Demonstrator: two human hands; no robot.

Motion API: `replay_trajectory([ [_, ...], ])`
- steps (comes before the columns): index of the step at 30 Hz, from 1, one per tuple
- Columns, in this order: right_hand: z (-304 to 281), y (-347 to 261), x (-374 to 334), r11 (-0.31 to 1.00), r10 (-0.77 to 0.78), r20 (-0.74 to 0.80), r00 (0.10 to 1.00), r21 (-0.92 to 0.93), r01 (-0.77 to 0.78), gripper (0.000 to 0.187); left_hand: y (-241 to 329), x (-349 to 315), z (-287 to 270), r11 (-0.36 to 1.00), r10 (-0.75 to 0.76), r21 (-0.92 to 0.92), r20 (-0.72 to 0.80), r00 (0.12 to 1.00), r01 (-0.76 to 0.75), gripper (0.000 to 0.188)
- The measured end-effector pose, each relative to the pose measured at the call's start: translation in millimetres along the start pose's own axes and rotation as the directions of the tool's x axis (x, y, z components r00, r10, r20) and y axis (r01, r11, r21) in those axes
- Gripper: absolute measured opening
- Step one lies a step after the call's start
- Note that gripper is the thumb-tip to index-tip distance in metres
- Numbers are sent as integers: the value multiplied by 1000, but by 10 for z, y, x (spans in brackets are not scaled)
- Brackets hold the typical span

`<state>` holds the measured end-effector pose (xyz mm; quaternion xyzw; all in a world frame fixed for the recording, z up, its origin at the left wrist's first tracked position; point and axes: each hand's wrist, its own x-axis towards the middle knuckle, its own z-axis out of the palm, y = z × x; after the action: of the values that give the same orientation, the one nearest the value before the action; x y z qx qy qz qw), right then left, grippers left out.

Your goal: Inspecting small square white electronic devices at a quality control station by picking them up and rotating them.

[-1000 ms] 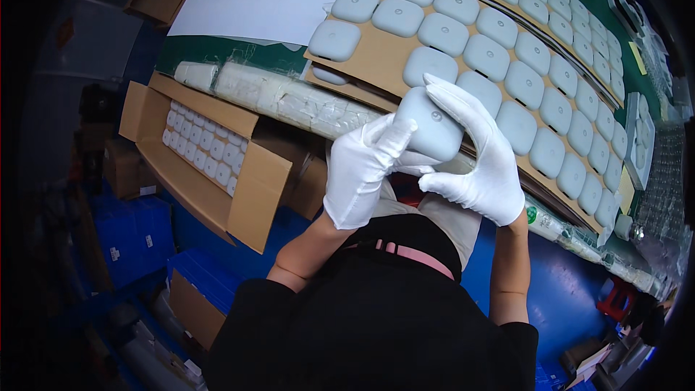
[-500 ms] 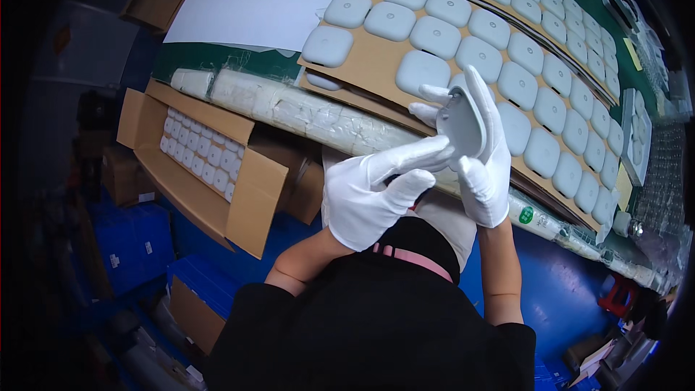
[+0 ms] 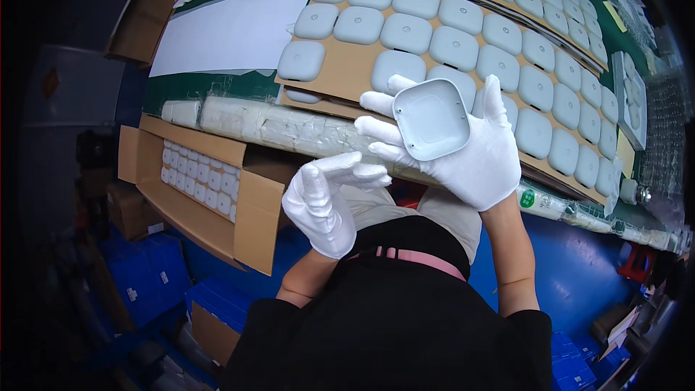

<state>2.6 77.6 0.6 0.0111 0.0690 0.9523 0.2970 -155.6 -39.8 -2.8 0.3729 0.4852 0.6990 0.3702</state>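
Observation:
A pale grey-white square plastic cover (image 3: 434, 117) with rounded corners lies in my gloved right hand (image 3: 481, 163), its hollow inside facing up. Small posts show near its corners. The palm is turned up under it, with the fingers and thumb spread around its sides. To the left and a little nearer, my gloved left hand (image 3: 322, 203) is apart from the cover and empty, its fingers stretched out. Beyond both hands, rows of similar covers (image 3: 405, 32) rest outer side up on a cardboard sheet (image 3: 346, 69), with one gap in the nearer left part.
A plastic-wrapped roll (image 3: 268, 123) runs along the front edge of the green table (image 3: 184, 85). White paper (image 3: 228, 29) lies at the far left. Below it stands an open carton (image 3: 257, 213) holding rows of small white pieces. Blue boxes (image 3: 141, 275) sit on the floor at left.
The cover has turned from edge-on to hollow side up on my right palm. My left hand has drawn away from it, left and nearer to me. The view has shifted slightly.

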Motion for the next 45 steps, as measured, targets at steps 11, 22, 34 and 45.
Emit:
replay_trajectory([
  [11, 41, 176, 50, 930, -93, 53, 994, -352, 106, 96, 86, 80, 37, 991, -98, 99, 28, 995, 94, 57],
  [22, 58, 626, 510, -897, -36, 431, 902, -411, 160, 77, 61, 327, -416, 917, -396, 18, -84, 915, 398, 38],
  [34, 34, 482, 1110, -989, -137, 540, 831, -123, -82, 61, 38, 1050, -760, 757, 185, 649, -314, 931, 68, 48],
  [45, -95, 502, 1225, -999, -49, 596, 801, -14, -51, 48, -140, 1379, -815, 445, 90, 884, -206, 974, 146, 69],
])
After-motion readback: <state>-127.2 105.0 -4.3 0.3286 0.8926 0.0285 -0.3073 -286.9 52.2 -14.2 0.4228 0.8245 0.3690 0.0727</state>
